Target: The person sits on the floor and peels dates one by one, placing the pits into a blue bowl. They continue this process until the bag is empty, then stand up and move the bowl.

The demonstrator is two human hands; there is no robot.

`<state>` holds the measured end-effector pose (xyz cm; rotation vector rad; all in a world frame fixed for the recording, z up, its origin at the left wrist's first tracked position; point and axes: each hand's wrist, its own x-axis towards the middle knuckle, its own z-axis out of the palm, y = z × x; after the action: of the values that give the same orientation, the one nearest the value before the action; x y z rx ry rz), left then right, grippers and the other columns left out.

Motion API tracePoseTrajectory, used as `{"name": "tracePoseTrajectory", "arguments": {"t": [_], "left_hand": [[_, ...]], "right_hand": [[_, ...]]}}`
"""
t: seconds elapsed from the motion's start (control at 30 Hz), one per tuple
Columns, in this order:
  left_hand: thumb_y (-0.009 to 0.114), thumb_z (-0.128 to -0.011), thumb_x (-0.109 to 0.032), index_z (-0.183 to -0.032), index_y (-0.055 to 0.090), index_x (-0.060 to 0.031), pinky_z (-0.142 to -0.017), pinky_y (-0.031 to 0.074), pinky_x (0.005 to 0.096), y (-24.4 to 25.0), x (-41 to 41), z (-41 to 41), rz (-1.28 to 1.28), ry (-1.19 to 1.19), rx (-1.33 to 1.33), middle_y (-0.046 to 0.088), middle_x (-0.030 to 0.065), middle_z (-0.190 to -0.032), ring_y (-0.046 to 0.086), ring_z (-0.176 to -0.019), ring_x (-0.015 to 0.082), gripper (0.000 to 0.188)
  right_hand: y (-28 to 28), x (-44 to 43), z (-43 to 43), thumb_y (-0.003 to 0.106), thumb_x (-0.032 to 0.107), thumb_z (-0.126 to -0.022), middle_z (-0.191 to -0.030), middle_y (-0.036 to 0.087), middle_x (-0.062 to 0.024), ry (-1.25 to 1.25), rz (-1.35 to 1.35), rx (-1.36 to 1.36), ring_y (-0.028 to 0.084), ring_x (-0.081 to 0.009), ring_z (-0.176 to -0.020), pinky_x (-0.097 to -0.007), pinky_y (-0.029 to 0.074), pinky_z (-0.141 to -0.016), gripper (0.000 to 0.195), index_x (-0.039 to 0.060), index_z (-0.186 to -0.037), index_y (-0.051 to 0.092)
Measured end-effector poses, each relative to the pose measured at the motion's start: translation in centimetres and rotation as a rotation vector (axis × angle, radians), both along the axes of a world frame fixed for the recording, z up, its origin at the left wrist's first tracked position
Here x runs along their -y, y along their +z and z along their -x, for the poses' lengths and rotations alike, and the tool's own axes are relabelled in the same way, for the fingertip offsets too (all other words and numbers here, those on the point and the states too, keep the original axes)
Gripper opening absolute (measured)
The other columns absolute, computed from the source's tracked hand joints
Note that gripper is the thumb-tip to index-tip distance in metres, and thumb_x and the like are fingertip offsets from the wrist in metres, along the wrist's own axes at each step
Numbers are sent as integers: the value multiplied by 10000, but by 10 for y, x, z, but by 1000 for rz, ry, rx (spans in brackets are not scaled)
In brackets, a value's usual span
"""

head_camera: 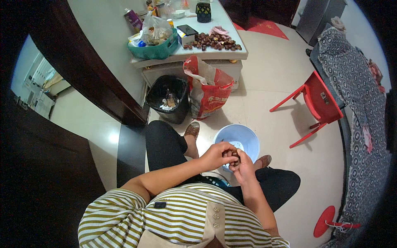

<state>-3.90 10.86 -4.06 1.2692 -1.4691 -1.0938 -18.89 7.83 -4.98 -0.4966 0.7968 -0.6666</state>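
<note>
My left hand (216, 156) and my right hand (244, 167) meet above a light blue plastic basin (251, 139). Between them are brown chestnuts (235, 154), partly covered by the curled fingers. The left fingers are wrapped around some of these, and my right thumb and fingers press on one from the other side. How many I hold cannot be made out. Small dark bits lie on the basin's pale bottom, much of which my hands hide. The basin stands on the tiled floor between my feet.
Many chestnuts (214, 42) lie along the front of a white table (198, 55), beside a box (186, 38) and a green basket (152, 52). Below stand a black lined trash bin (180, 114) and a red-and-white woven sack (211, 99). A red chair (322, 102) is at right.
</note>
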Motion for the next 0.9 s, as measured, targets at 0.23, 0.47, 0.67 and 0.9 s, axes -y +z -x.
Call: {"name": "tracePoseTrajectory", "arguments": {"t": [0.23, 0.47, 0.67, 0.9], "left_hand": [[696, -782, -147, -1033, 610, -36, -652, 459, 294, -4, 1, -3, 192, -60, 77, 572, 76, -767, 565, -696, 189, 288], [622, -855, -127, -959, 629, -6, -513, 450, 209, -13, 12, -23, 38, 66, -114, 617, 38, -781, 538, -614, 55, 159], [601, -867, -158, -903, 636, -1, -463, 483, 235, -27, 37, -79, -106, 318, -66, 594, 27, -744, 569, -629, 86, 164], [556, -866, -87, -1050, 599, -5, -635, 481, 251, -58, 58, -155, -18, 489, 63, 628, 46, -851, 574, -726, 103, 205]], "right_hand": [[-2, 3, -1, 485, 265, -922, -782, 541, 9, -14, 65, 42, 495, -94, -653, -235, 357, -494, 161, 117, -878, 531], [-18, 15, 14, 535, 254, -907, -727, 518, -14, -50, -153, 101, 468, -130, -642, -221, 341, -480, 166, 93, -866, 535], [-36, 32, 48, 552, 277, -897, -696, 498, 5, -243, -195, 148, 454, -121, -627, -223, 351, -488, 199, 102, -803, 551], [-83, 61, 104, 538, 221, -907, -656, 445, 18, -296, 19, -402, 412, -55, -523, -164, 297, -375, 182, 80, -800, 496]]}}
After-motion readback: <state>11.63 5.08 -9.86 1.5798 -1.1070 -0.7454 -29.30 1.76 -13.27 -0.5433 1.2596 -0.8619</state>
